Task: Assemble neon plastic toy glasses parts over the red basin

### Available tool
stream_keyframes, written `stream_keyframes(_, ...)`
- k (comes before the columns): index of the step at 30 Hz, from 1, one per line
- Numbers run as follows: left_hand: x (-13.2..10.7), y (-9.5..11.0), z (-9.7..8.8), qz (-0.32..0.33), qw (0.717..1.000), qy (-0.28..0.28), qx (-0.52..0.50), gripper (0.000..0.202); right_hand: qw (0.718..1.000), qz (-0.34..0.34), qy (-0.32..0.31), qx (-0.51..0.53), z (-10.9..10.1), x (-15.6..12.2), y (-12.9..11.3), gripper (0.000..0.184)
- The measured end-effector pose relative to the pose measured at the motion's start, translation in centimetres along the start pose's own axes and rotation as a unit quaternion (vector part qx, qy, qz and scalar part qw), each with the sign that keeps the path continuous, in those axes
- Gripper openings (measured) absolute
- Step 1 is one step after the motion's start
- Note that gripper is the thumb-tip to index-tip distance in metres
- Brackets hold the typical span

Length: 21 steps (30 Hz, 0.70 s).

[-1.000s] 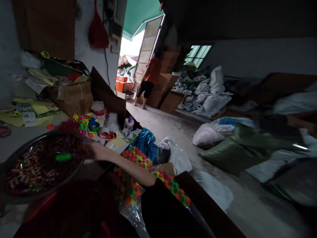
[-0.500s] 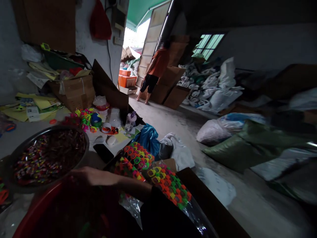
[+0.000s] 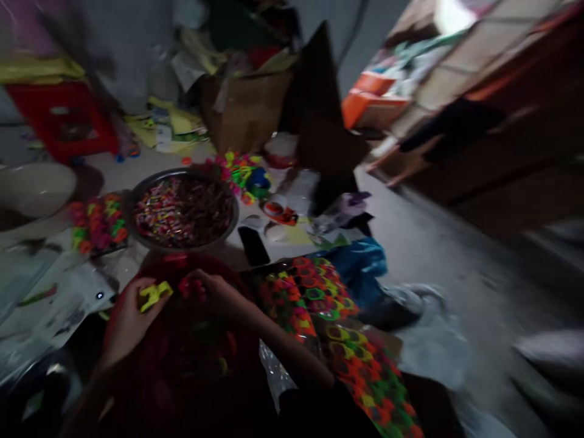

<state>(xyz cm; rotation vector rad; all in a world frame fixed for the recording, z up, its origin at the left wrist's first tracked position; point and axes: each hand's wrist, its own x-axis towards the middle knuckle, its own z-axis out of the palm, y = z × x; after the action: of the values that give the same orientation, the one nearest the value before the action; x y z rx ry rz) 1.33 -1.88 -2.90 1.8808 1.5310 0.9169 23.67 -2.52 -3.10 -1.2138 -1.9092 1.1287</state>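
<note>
My left hand (image 3: 132, 316) is closed on a bright yellow plastic toy piece (image 3: 155, 296), held above a large red basin (image 3: 119, 322). Opposite it, my right hand (image 3: 214, 293) pinches a small pinkish-red plastic piece (image 3: 191, 288); blur hides its exact shape. A gap separates the two pieces. Inside the dark basin, loose coloured pieces are only faintly visible. Just beyond it stands a metal bowl (image 3: 234, 222) full of small wrapped items in mixed colours. Clear bags of orange, green and yellow plastic toys (image 3: 365, 371) lie beside my right forearm.
A black phone (image 3: 253, 246), tape rolls (image 3: 274, 208) and a pile of bright plastic pieces (image 3: 239, 173) lie past the bowl. At left are a white basin (image 3: 36, 188), a red stool (image 3: 61, 121) and plastic bags (image 3: 50, 304). A person's legs (image 3: 429, 143) show near the doorway.
The view has swung left and down. My left hand has come into sight with the yellow piece. My right hand is now over the red basin with a pinkish-red piece.
</note>
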Motion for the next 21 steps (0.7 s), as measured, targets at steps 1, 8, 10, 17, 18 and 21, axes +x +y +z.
stream_keyframes(1, -0.2, 0.5, -0.1, -0.015, 1.0, -0.003, -0.02, 0.035, 1.0, 0.012, 0.024, -0.001, 0.0, -0.3, -0.2, 0.037)
stream_keyframes(8, -1.1, 4.1, -0.4, 0.055, 0.997, -0.034, -0.048, 0.017, 0.996, -0.036, 0.086, -0.002, -1.2, -2.1, -2.9, 0.025)
stream_keyframes(10, -1.3, 4.2, -0.5, 0.087, 0.995, -0.03, -0.033, 0.016, 0.991, -0.072, 0.106, -0.025, -1.3, -2.2, -3.4, 0.025)
stream_keyframes(17, -1.3, 5.3, -0.9, 0.218, 0.972, 0.021, 0.083, 0.013, 0.957, -0.199, 0.14, -0.157, -1.2, -2.5, -4.3, 0.033)
stream_keyframes(18, -1.3, 5.5, -1.0, 0.233, 0.966, 0.027, 0.104, 0.013, 0.953, -0.204, 0.145, -0.169, -1.1, -2.6, -4.4, 0.033)
stream_keyframes(21, -1.5, 5.8, -1.1, 0.26, 0.953, 0.032, 0.149, 0.015, 0.943, -0.214, 0.153, -0.203, -1.0, -2.8, -4.6, 0.032)
